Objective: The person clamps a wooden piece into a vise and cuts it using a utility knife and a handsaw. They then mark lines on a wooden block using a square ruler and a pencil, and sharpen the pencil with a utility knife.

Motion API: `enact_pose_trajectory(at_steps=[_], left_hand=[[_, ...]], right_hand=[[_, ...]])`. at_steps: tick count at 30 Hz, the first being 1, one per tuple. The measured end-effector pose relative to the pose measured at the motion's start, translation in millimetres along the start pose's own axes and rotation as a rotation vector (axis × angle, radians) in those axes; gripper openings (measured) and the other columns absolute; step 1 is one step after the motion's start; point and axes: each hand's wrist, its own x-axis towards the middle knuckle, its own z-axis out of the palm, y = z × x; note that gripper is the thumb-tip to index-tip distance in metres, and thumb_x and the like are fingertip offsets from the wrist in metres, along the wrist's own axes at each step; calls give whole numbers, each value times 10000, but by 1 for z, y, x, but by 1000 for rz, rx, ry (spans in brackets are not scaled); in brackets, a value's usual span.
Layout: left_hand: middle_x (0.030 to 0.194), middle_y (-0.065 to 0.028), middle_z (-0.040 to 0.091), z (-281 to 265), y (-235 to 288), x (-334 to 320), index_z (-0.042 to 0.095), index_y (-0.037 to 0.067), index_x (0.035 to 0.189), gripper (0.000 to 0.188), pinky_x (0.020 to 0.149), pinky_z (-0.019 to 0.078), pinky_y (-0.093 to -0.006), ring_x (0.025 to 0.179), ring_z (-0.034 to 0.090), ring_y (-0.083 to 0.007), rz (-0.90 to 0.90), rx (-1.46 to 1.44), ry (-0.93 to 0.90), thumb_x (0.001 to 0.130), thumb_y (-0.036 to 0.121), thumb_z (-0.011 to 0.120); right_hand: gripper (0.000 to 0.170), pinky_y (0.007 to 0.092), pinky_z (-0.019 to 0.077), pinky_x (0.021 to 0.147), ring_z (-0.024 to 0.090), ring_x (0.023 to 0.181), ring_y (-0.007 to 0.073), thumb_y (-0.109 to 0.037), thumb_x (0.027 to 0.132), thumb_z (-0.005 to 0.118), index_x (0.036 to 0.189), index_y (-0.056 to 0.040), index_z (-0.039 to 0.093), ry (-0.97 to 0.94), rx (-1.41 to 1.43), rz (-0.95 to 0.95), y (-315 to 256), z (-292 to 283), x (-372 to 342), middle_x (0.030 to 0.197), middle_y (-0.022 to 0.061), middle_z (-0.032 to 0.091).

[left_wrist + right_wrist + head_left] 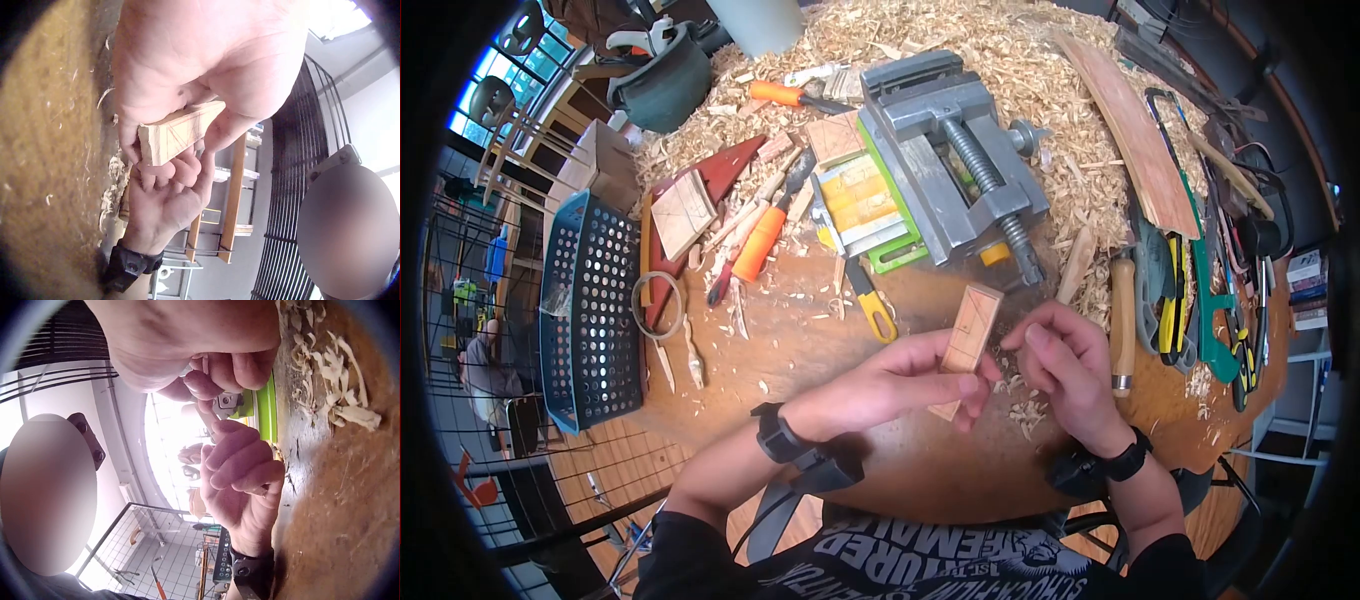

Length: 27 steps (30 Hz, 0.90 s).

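My left hand (865, 390) grips a small rectangular wooden block (972, 328) with its thumb laid across the near end. Pencil lines, some of them diagonal, run over the block's face, clear also in the left wrist view on the block (181, 132). Just to the right is my right hand (1072, 368), its fingers loosely curled with nothing seen in them, fingertips close to the block. In the right wrist view the curled left hand (240, 481) hides the block. Ahead of both hands stands a grey metal vise (955, 150).
Wood shavings (1040, 50) cover the table's far half. A yellow-handled tool (875, 312) and orange-handled tools (762, 243) lie ahead and left. At left stands a perforated basket (595, 315); at right, a wooden-handled tool (1122, 320), a long board (1135, 135) and several other tools.
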Motion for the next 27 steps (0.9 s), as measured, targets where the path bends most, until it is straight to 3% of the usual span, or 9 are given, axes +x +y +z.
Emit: enact_pose_trajectory(at_steps=[3, 7, 25, 27], left_hand=[[1020, -100, 597, -4, -4, 0, 542, -6, 1278, 283, 856, 472, -353, 930, 595, -201, 48, -14, 0, 1018, 97, 500], [1053, -109, 593, -7, -6, 0, 537, -7, 1291, 296, 859, 471, -354, 959, 586, -212, 62, -47, -11, 1012, 86, 506], [1069, -84, 582, -5, -6, 1, 542, 1, 1286, 286, 895, 446, -339, 987, 557, -192, 11, 3, 16, 1011, 70, 504], [1032, -36, 623, -6, -8, 2, 541, 16, 1286, 283, 872, 474, -285, 926, 614, -133, 29, 10, 32, 1016, 102, 537]], right_hand=[[183, 205, 249, 480, 350, 520, 1, -197, 997, 571, 944, -34, 634, 25, 27, 27, 1, -1, 0, 615, -79, 465], [191, 203, 252, 485, 353, 527, -1, -201, 994, 579, 915, -35, 631, 43, 25, 18, 1, 2, 0, 623, -77, 477], [188, 199, 284, 495, 398, 544, -1, -205, 977, 599, 898, -39, 639, 48, -4, 33, 1, 0, 0, 656, -55, 552], [191, 201, 282, 493, 398, 543, -2, -209, 977, 599, 896, -40, 640, 53, -19, 32, 1, 0, 0, 646, -57, 542]])
